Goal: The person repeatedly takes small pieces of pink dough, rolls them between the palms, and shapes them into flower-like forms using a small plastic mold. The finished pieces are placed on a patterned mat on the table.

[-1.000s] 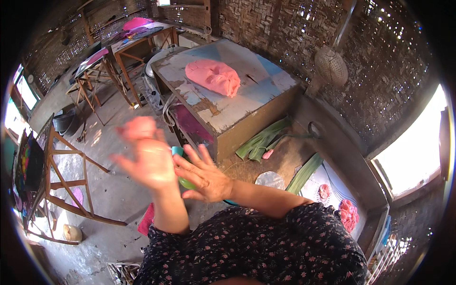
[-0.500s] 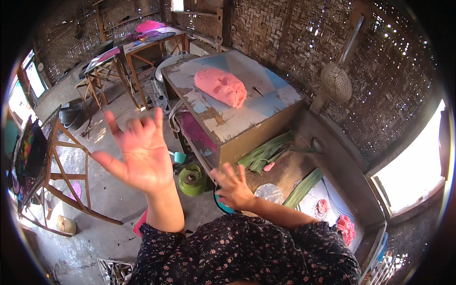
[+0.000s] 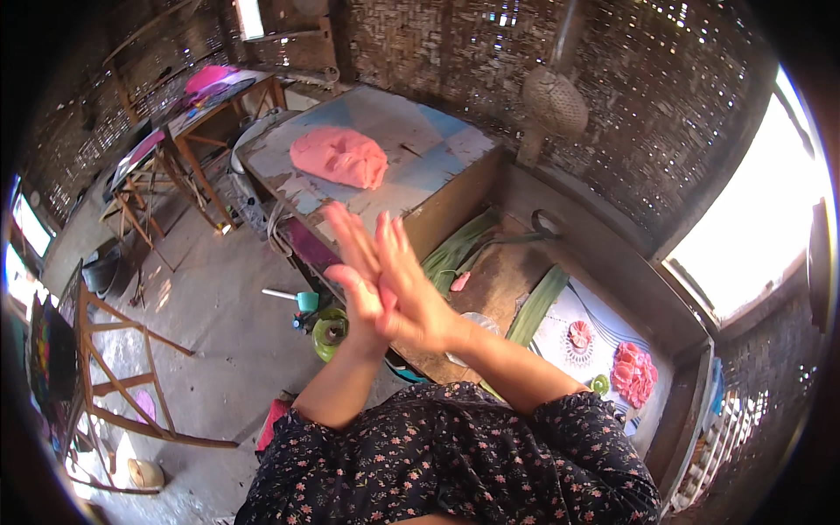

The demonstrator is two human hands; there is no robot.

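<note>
My left hand (image 3: 357, 289) and my right hand (image 3: 418, 293) meet palm to palm in front of me, fingers stretched out and pointing away. A reddish patch shows between the palms; whether it is skin or a bit of dough I cannot tell. Beyond them, a large lump of pink dough (image 3: 337, 156) rests on a worn wooden box top (image 3: 437, 131). Right of my hands, a small pink dough piece (image 3: 460, 281) lies by long green leaves (image 3: 459, 245). Farther right, a pink ruffled disc (image 3: 579, 333) and a heap of pink pieces (image 3: 634, 376) lie on a white patterned sheet (image 3: 564, 376).
A green gas cylinder (image 3: 325, 339) and a turquoise dipper (image 3: 306, 302) are low behind my left wrist. A wooden stand (image 3: 127, 385) is at the left. A perforated ladle (image 3: 556, 101) hangs on the woven wall. Tables with pink things stand far left.
My two hands were apart, the left raised with its palm showing; now their palms are together in the middle. The view has turned right, so the box and dough sit farther left.
</note>
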